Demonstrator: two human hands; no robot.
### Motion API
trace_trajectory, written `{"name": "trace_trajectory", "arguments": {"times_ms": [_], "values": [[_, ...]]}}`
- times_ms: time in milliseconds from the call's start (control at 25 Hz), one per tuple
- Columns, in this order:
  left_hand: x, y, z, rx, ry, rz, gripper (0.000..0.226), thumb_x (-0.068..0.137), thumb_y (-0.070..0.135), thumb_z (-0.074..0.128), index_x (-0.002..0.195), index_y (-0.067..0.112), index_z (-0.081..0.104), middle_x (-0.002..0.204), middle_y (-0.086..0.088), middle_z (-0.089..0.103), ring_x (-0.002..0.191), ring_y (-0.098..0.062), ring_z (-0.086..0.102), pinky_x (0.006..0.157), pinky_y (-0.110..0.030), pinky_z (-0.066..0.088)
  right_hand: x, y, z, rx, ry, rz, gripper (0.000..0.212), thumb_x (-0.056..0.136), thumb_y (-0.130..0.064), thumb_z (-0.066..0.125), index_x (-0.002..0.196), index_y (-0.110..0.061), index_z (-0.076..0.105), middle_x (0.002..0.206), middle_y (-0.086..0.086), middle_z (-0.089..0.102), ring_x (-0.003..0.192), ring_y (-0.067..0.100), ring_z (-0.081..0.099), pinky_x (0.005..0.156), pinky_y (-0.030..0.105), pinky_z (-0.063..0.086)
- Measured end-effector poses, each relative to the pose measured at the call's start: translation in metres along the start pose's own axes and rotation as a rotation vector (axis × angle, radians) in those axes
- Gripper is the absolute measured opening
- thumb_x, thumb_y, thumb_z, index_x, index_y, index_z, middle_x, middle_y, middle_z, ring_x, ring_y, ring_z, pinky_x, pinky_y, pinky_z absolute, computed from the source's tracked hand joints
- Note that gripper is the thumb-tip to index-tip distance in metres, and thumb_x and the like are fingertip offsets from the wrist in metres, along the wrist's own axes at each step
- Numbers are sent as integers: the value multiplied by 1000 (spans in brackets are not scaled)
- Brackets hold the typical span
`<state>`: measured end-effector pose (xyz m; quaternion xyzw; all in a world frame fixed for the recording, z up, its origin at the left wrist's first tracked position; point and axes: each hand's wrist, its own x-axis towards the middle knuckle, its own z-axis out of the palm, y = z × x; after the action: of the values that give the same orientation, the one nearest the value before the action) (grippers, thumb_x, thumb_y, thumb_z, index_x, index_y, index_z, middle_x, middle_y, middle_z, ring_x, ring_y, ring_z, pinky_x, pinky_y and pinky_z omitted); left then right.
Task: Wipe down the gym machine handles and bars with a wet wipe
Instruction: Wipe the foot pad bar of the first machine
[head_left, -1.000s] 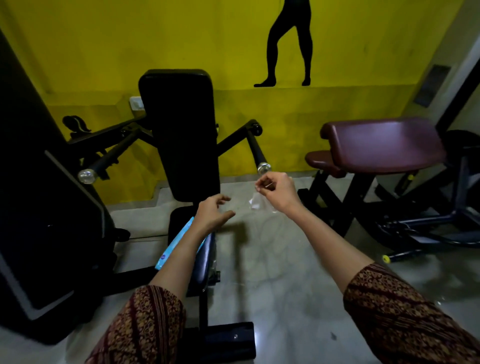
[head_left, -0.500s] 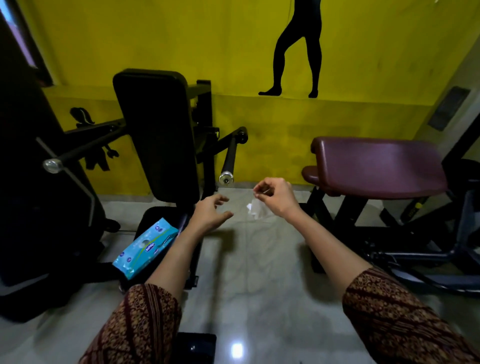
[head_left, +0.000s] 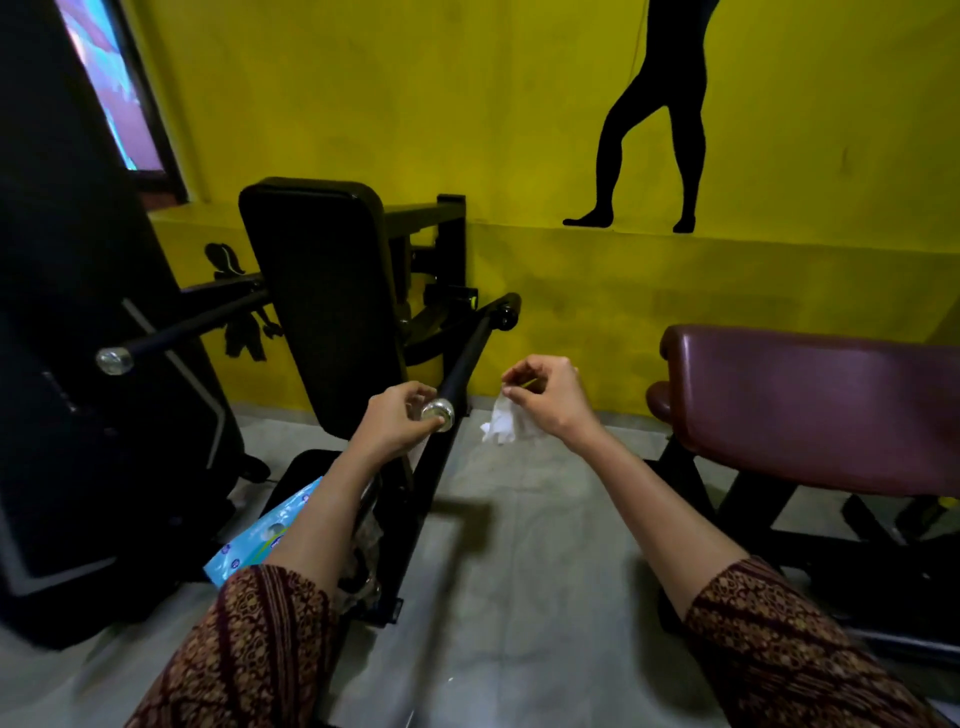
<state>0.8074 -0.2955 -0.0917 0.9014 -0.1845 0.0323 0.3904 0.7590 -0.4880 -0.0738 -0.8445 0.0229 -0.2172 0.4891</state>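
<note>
Nearest, two brown patterned sleeves frame pale floor tiles. Slightly farther, the left hand (head_left: 395, 421) sits at the chrome end cap (head_left: 439, 413) of a black machine handle bar (head_left: 466, 361), fingers loosely curled around the cap; whether they grip or even touch it, I cannot tell. Beside it, apart from the bar, the right hand (head_left: 550, 400) pinches a crumpled white wet wipe (head_left: 501, 427) that hangs below its fingertips. Under the left forearm a light blue pack of wipes (head_left: 260, 538) lies on the machine's black seat. Beyond stand the black padded backrest (head_left: 322, 306), a second chrome-capped black bar (head_left: 171, 332) on the left, and a maroon padded bench (head_left: 810, 405) on the right. Behind everything is a yellow wall (head_left: 415, 104) bearing a black silhouette of legs (head_left: 649, 135).
</note>
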Motion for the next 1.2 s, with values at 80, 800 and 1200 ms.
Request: {"name": "trace_trajectory", "arguments": {"times_ms": [80,800,1200], "values": [[21,-2,4,3,10,-44,40,80,18,72,117,10,60,112,-7,61,104,-15,54,80,-18,36,28,9,1,36,-19,4,8,77,3,70,82,-3,69,75,4,65,67,10,59,68,24,49],[132,-19,32,73,287,-396,42,81,18,71,121,13,58,120,-8,60,112,-18,54,84,-17,36,210,59,57,298,-538,-135,11,80,-4,69,81,-15,68,78,-1,66,82,15,65,80,30,53],[137,-1,54,45,446,-433,33,84,22,68,116,17,62,114,-3,64,109,-12,57,87,-15,39,236,67,57,416,-670,-149,3,82,-5,67,85,-7,67,83,4,66,78,7,62,66,9,48]]}}
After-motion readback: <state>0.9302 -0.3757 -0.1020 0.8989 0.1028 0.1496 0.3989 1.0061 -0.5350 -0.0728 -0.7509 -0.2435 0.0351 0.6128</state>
